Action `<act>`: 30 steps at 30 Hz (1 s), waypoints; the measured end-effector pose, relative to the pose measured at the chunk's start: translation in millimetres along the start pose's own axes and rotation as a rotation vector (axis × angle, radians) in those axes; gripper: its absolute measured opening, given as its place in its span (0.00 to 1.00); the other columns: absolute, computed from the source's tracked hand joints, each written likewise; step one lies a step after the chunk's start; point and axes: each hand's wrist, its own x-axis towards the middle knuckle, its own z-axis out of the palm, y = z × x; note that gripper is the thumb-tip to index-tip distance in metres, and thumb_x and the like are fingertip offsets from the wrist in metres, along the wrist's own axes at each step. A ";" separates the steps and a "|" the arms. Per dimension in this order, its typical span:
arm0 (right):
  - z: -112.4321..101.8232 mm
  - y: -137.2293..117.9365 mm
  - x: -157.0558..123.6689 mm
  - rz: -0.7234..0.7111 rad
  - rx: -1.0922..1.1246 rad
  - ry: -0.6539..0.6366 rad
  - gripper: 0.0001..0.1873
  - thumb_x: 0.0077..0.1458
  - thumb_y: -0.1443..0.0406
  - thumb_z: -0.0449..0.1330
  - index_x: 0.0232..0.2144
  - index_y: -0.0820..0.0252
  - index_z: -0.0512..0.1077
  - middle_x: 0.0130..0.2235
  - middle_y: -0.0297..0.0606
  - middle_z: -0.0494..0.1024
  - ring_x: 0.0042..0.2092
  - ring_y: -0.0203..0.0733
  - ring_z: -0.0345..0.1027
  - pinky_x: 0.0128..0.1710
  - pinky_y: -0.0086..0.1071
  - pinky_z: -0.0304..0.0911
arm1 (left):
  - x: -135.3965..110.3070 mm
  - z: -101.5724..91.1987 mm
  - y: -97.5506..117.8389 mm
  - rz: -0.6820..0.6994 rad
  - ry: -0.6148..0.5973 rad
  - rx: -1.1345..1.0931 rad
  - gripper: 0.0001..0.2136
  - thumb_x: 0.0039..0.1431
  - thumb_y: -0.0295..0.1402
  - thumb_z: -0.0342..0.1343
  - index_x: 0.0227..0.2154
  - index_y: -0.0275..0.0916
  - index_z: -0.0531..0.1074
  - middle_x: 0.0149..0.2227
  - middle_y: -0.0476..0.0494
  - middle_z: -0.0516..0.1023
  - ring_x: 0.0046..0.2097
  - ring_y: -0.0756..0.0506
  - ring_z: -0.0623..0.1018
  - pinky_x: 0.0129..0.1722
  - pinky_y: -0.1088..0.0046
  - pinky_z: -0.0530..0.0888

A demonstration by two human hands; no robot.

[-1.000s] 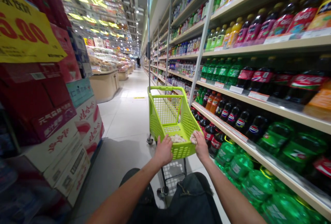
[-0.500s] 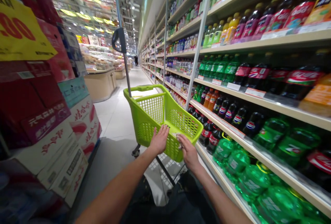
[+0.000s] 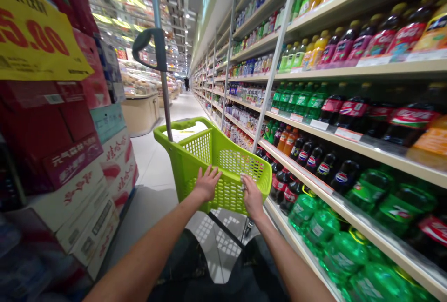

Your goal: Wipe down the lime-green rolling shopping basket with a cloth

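A lime-green plastic shopping cart (image 3: 230,195) stands in front of me with perforated sides and a slatted divider. A metal pole with a dark grey loop handle (image 3: 149,50) rises at its left end. My left hand (image 3: 206,184) rests with fingers spread on the near side of the basket, by the rim. My right hand (image 3: 253,196) is closed at the same rim, further right, around a small crumpled whitish wipe (image 3: 242,182). Most of the wipe is hidden by the fingers.
Shelves (image 3: 349,130) of soft-drink bottles run along the right, close to the cart. Stacked drink cartons (image 3: 80,209) under a yellow price sign (image 3: 38,36) flank the left. A tiled aisle (image 3: 179,106) leads away, with a person far down it.
The cart's handle end has come nearer and shifted left. My left hand has moved left and a little down along the near side; my right hand stays at the rim with the wipe.
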 end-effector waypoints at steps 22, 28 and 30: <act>50.0 -19.9 26.9 -0.085 0.005 -0.069 0.23 0.50 0.74 0.46 0.49 0.61 0.65 0.53 0.45 0.65 0.55 0.42 0.56 0.54 0.44 0.55 | -48.2 -24.1 -71.6 -0.255 0.355 0.112 0.29 0.46 0.24 0.43 0.56 0.31 0.53 0.61 0.39 0.49 0.62 0.41 0.47 0.57 0.47 0.45; 55.6 -37.9 30.2 -0.070 0.103 -0.053 0.24 0.50 0.75 0.45 0.48 0.60 0.65 0.53 0.42 0.66 0.55 0.40 0.57 0.56 0.42 0.53 | -56.8 -18.0 -78.3 -0.198 0.431 0.121 0.28 0.48 0.24 0.43 0.55 0.32 0.56 0.60 0.41 0.53 0.62 0.41 0.47 0.58 0.50 0.48; 81.0 -74.5 44.9 -0.115 0.196 -0.066 0.25 0.50 0.75 0.45 0.49 0.58 0.65 0.53 0.41 0.66 0.55 0.38 0.57 0.57 0.40 0.52 | -59.5 -19.3 -81.4 -0.159 0.434 0.128 0.27 0.48 0.24 0.43 0.55 0.33 0.56 0.60 0.41 0.53 0.62 0.42 0.49 0.58 0.50 0.47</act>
